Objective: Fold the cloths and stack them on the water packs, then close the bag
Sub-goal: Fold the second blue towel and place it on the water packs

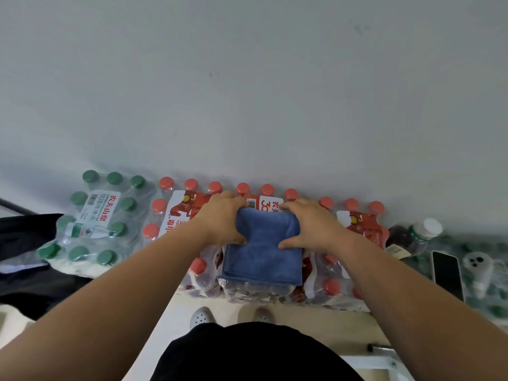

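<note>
Gripping folded blue cloth (264, 251) atop red-capped water packs (360, 229), left hand (224, 220) and right hand (310, 225) curled around its far edge

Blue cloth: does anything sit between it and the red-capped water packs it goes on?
Nothing visible. The folded blue cloth already lies directly on the red-capped water packs, and the left hand and right hand grip its far end.

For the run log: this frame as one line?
step: fold | left hand: grips blue cloth far edge | right hand: grips same edge | cloth: on red-cap water pack
</note>
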